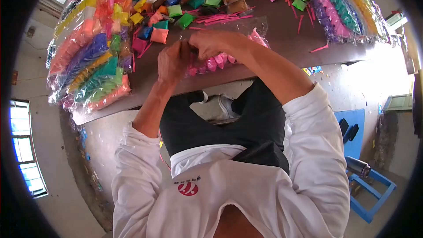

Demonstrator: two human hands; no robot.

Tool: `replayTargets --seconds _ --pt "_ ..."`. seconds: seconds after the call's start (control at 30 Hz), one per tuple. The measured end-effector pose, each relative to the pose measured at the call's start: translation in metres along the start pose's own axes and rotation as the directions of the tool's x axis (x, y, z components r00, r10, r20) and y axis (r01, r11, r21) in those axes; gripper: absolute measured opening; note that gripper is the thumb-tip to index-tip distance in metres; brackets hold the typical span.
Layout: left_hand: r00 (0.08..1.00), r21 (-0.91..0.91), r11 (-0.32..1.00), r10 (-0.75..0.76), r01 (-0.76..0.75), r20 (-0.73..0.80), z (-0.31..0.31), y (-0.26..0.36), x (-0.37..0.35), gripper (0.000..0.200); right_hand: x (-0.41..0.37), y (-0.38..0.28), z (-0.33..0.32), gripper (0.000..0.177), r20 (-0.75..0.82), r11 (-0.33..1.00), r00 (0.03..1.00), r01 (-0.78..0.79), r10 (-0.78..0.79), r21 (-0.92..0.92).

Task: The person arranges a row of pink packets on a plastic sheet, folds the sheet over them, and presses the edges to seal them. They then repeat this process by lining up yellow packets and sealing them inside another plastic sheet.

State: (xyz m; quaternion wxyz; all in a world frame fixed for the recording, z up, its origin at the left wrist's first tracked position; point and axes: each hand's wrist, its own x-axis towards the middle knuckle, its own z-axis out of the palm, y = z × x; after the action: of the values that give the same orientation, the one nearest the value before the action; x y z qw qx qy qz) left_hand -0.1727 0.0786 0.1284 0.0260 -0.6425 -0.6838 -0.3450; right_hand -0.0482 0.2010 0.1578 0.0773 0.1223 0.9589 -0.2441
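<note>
Near the front edge of the brown table lies a clear plastic bag of pink packets (212, 64). My left hand (173, 61) is at the bag's left end, its fingers closed and pressed together. My right hand (206, 44) reaches across the top of the bag and meets my left hand there, with fingers curled. What the fingertips pinch is too small and shaded to make out. Pink strips (224, 19) lie just beyond my hands, beside loose coloured packets (174, 10).
Filled bags of coloured packets (94, 68) are piled at the table's left side, and more bags (348, 11) lie at the right. The brown table (282, 39) ends above my lap. A blue stool (374, 194) stands on the floor at right.
</note>
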Motion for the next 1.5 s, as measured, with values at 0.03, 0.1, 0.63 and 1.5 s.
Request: replayTargets --seconds 0.03,0.1,0.63,1.5 --pt "1.000 0.003 1.000 -0.013 0.013 0.008 -0.001 0.002 0.000 0.028 -0.002 -0.002 -0.003 0.037 0.024 0.999 1.000 -0.018 0.019 -0.039" --pt "0.999 0.007 1.000 -0.025 0.025 0.027 -0.002 0.003 -0.002 0.028 -0.022 -0.003 -0.013 0.048 -0.086 0.989 0.994 0.084 -0.073 0.123" --pt "0.995 -0.009 0.998 0.055 -0.054 0.082 -0.008 0.041 0.013 0.036 -0.079 0.033 0.003 0.038 -0.296 0.999 0.955 0.017 -0.003 0.044" --pt "0.996 0.012 0.999 -0.036 0.035 0.084 0.015 0.049 -0.002 0.029 -0.141 0.061 -0.002 0.075 -0.415 0.979 0.904 -0.166 0.102 -0.119"
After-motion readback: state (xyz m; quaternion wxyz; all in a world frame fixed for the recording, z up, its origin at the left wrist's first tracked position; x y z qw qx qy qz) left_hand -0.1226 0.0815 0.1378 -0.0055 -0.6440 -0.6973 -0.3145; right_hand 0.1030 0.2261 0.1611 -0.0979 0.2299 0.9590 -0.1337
